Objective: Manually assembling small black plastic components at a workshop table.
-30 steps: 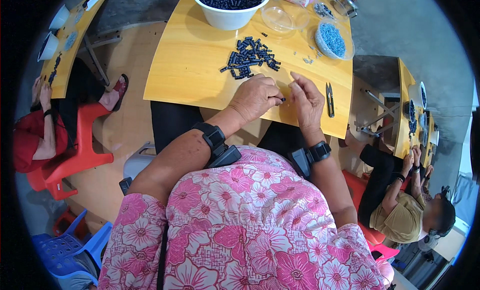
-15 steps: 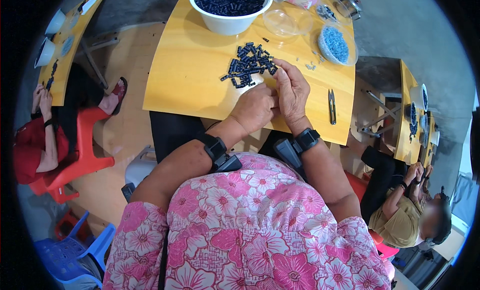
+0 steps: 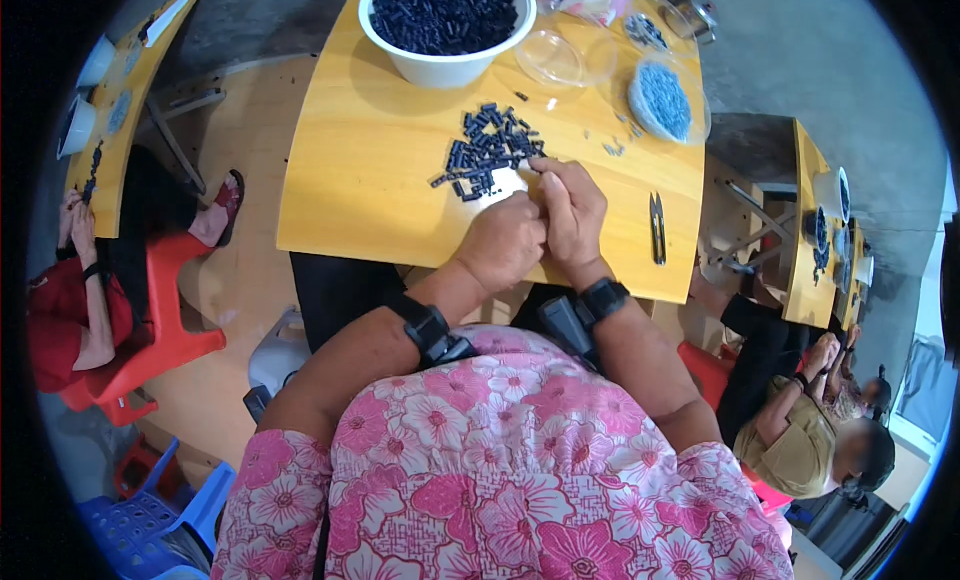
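Observation:
My left hand (image 3: 497,243) and my right hand (image 3: 574,214) meet over the near part of the yellow table (image 3: 370,215), just this side of a pile of small black cylindrical plastic parts (image 3: 493,140). The left hand is closed with its back upward, its knuckles against the right. On the right, thumb and index finger press together, the index tip beside the pile's near edge. Whatever either hand pinches is hidden between the fingers. A pair of black thread snips (image 3: 657,229) lies to the right of my right hand.
Beyond the pile stands a white bowl (image 3: 440,70) full of black parts. A clear tub of light-blue pieces (image 3: 662,102), clear lids (image 3: 550,58) and a few loose pale bits (image 3: 614,150) sit at the right. Other people work at tables on both sides.
The whole view has shifted slightly, so the table sits lower. My right hand has drawn a little toward me, away from the pile. My left hand stays closed against it.

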